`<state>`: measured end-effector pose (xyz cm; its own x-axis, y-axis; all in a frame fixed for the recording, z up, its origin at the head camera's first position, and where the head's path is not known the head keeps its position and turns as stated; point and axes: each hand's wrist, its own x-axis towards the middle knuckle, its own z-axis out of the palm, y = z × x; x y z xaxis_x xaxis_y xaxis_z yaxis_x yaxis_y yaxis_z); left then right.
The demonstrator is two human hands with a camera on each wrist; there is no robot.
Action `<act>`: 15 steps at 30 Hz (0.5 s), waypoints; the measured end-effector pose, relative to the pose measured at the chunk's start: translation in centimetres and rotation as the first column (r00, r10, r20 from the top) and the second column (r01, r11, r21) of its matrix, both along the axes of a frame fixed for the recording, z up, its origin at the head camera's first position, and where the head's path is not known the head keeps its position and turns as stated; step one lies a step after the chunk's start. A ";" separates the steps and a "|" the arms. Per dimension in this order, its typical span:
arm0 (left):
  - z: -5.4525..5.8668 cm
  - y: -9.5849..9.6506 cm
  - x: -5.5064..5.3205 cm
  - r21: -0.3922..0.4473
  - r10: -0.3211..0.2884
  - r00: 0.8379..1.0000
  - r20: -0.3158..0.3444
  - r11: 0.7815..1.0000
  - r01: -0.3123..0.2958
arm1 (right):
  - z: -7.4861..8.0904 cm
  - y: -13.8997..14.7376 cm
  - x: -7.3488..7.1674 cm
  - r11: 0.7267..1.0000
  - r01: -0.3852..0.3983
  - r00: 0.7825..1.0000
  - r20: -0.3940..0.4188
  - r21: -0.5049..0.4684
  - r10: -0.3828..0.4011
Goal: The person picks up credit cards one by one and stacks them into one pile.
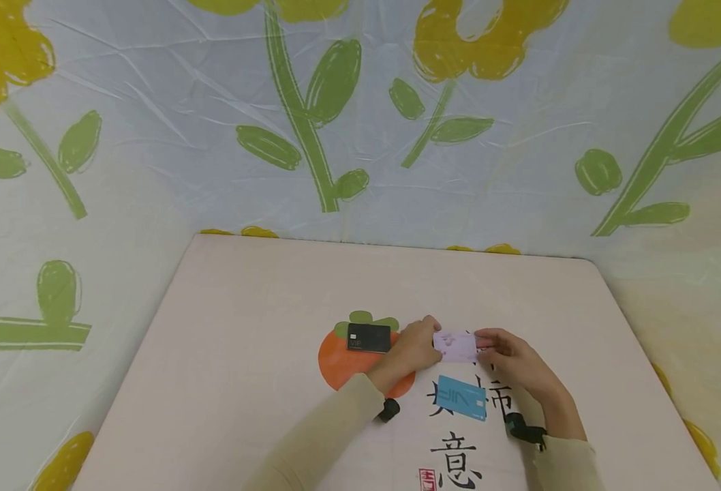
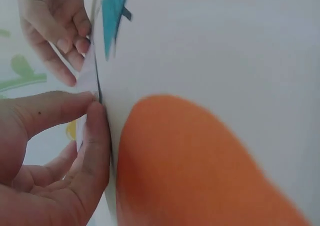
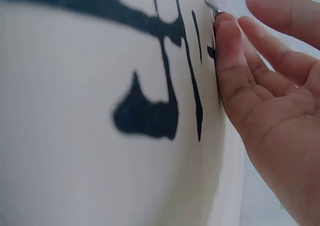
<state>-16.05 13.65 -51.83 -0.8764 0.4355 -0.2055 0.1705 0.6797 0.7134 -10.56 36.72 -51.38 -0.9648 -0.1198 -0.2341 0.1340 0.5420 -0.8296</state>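
A pale pink card with a faint pattern lies between the two hands in the head view, low over the tabletop. My left hand pinches its left edge; in the left wrist view the thumb and a finger meet at the card's edge. At the opposite edge is my right hand, its fingertips touching the card there. The right wrist view shows that hand's loosely extended fingers at the card's corner, with one digit apart above. Nearer the body, a blue card lies on the table.
A black card marked VIP lies left of the left hand, over a printed orange fruit. Black brush characters are printed on the pale tabletop. A flower-patterned cloth stands behind the table and at its sides.
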 end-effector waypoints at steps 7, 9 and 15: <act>0.0 -0.1 0.2 0.130 0.087 0.991 0.099 0.986 -0.100 | 0.0 0.1 0.1 0.998 0.015 1.000 0.012 -0.067 -0.014; -0.1 -0.2 0.3 0.176 0.111 0.985 0.133 0.975 -0.134 | -0.1 0.1 0.1 0.997 0.023 1.000 0.018 -0.068 -0.022; -0.3 -0.9 0.6 0.308 0.109 0.967 0.231 0.934 -0.179 | -0.1 0.2 0.1 0.992 0.040 0.999 0.039 -0.119 -0.035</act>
